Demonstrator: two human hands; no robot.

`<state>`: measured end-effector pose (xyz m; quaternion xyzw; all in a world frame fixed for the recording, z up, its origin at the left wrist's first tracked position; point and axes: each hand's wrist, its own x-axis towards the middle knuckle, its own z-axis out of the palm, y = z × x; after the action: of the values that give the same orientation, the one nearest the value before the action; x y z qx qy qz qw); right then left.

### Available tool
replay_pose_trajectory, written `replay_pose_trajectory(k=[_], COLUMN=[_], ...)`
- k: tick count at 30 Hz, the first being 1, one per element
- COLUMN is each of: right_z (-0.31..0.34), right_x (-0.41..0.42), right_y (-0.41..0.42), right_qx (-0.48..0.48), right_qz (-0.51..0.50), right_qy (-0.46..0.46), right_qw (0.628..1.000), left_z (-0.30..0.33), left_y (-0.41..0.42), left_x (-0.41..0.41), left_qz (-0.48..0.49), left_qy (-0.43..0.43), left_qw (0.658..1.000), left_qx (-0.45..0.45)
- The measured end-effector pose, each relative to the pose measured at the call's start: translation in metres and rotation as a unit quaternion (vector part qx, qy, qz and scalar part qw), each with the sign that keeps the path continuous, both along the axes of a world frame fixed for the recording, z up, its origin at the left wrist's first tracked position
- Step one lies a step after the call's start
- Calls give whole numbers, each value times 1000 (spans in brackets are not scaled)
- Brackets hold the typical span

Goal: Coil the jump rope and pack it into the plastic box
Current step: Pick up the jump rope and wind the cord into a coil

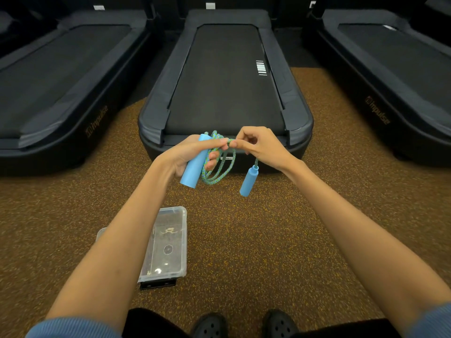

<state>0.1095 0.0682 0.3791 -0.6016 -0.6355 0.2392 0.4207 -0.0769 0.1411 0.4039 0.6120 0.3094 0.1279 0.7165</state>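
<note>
My left hand (192, 152) grips one light-blue handle (194, 167) of the jump rope together with several loops of the blue-green braided rope (219, 170), which hang below my fingers. My right hand (258, 146) pinches the rope right beside my left fingertips. The second blue handle (249, 181) dangles on a short length of rope under my right hand. The clear plastic box (168, 242) lies open on the carpet below my left forearm, which hides its left side; nothing of the rope is in it.
A dark treadmill (224, 76) stands straight ahead, with two more treadmills at left (61, 81) and right (390, 69). Brown speckled carpet (268, 240) covers the floor. My black shoes (244, 325) show at the bottom edge.
</note>
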Motion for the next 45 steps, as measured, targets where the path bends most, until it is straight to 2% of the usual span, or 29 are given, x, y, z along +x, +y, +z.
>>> replay_pose_trajectory(k=[14,22,26,30,36,40,45], right_z=[-24,-38,-41,-48,-55,-50,-31], right_x=[12,20,17,16,13,6,-7], right_y=[2,3,3,1,1,2,0], right_qx=[17,4,1,-13,-67,-102,-195], right_qz=[-29,-63,-68,-72,-47,-16,70], right_qy=[60,17,17,23,12,-12,-68], right_qw=[998,998,998,997,997,995,976], left_z=[10,18,18,19,14,17,25], left_y=[2,0,1,6,12,9,3], left_x=[-5,-6,-7,-8,-7,-2,6], left_qz=[-19,-34,-25,-18,30,112,159], left_qy=[-21,-68,-117,-212,-262,-272,-284], left_qw=[999,996,989,967,952,945,932], left_qx=[-28,-48,-92,-139,-158,-146,-159])
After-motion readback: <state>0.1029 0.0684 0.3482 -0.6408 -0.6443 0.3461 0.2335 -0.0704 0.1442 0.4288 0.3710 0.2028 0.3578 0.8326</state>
